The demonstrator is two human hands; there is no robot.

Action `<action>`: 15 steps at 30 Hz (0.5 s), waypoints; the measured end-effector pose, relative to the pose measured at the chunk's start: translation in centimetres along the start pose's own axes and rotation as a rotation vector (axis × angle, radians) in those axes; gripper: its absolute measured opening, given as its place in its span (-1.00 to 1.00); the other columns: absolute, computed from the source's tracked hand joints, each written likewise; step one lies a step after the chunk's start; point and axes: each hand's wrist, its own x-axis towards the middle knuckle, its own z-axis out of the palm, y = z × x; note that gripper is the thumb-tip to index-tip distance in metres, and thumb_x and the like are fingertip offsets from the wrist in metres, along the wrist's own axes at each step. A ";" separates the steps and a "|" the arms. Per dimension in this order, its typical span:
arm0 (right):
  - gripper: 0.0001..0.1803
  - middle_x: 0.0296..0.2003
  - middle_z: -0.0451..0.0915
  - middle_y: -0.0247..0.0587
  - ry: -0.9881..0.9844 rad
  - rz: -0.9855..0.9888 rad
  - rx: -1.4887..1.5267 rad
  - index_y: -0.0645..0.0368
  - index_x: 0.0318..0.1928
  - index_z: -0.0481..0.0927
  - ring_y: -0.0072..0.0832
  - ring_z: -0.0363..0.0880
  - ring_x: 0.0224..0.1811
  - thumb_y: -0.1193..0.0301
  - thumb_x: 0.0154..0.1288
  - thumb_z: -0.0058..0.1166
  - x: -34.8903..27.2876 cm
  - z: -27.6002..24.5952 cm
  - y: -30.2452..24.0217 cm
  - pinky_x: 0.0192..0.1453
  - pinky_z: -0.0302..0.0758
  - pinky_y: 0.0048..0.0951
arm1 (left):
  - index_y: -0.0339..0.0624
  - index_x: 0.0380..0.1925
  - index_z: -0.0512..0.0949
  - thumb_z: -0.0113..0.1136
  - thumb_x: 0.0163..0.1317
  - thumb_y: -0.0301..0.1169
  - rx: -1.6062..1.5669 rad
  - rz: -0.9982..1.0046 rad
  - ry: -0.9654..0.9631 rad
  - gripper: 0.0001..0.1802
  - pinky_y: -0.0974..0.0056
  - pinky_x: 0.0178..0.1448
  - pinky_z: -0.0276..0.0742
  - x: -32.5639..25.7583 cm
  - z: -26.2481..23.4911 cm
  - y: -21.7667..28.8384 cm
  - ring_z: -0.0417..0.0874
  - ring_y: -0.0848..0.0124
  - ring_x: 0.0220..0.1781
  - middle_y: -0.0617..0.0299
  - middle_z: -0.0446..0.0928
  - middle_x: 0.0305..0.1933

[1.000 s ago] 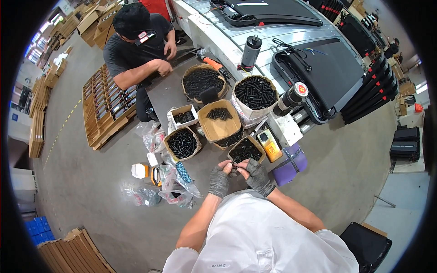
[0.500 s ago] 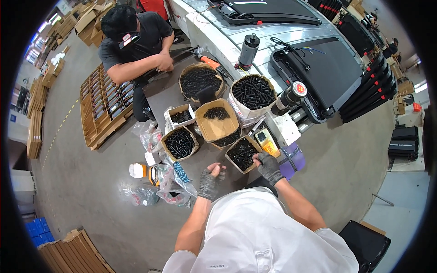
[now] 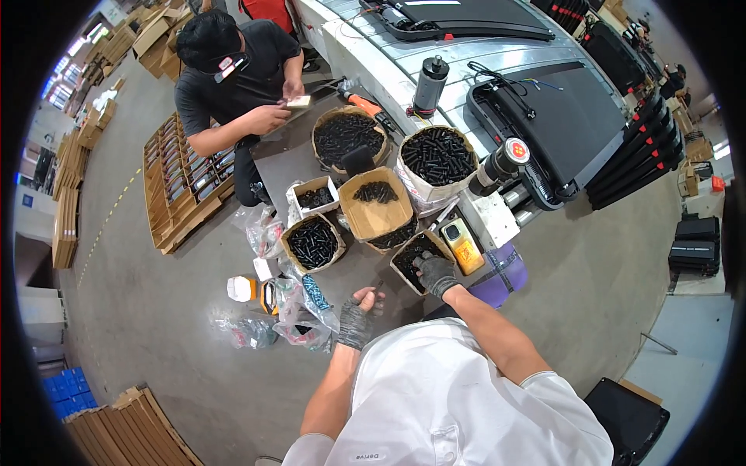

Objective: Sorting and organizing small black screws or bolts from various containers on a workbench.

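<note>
My right hand [image 3: 437,276], in a grey fingerless glove, reaches into a small cardboard box [image 3: 397,272] of small black parts [image 3: 409,254]. Its fingers are bent together among the parts, and what they pinch is hidden. My left hand [image 3: 357,317], gloved alike, hovers left of that box over the table's near edge. Its fingers are curled, with thumb and forefinger close together; anything held there is too small to name. Just beyond stand an open carton [image 3: 364,220] with a few black parts at its bottom and a carton of black cylindrical pieces [image 3: 313,242].
Farther back are a round carton [image 3: 349,138] and a white sack [image 3: 437,157] of black pieces. A phone [image 3: 462,245] lies right of my box, near a hand press [image 3: 500,167]. Plastic bags [image 3: 303,311] lie at left. A co-worker [image 3: 237,85] sits across the table.
My right hand has moved left from the box's edge into the parts. My left hand stays nearly in place. The co-worker's hands have come apart and now hold a small pale object.
</note>
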 end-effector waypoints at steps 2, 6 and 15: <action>-0.74 -0.17 0.49 -0.11 -0.016 0.015 -0.011 0.02 -0.17 0.60 -0.11 0.57 -0.20 0.41 0.07 0.08 0.2 0.1 -0.1 -0.17 0.49 -0.11 | -0.27 -0.10 0.48 0.19 0.26 -0.44 -0.001 -0.022 -0.002 -0.75 0.36 -0.09 0.55 0.0 0.1 -0.2 0.59 0.37 -0.20 0.10 0.59 -0.22; -0.86 -0.20 0.53 -0.10 0.071 0.055 0.052 0.06 -0.32 0.59 -0.11 0.58 -0.20 0.36 0.07 0.08 0.4 1.0 1.0 -0.13 0.49 -0.10 | -0.28 -0.08 0.47 0.20 0.25 -0.43 0.010 -0.049 -0.025 -0.73 0.36 -0.11 0.55 0.4 0.8 -0.1 0.59 0.36 -0.20 0.07 0.58 -0.22; -0.86 -0.30 0.62 -0.23 0.086 0.184 0.614 0.15 -0.30 0.64 -0.42 0.60 -0.25 0.39 0.14 0.17 -0.3 -1.1 2.2 -0.15 0.50 -0.43 | -0.22 -0.07 0.50 0.21 0.25 -0.38 0.137 -0.054 -0.067 -0.73 0.38 -0.23 0.54 1.5 2.2 -0.2 0.60 0.42 -0.34 0.11 0.63 -0.25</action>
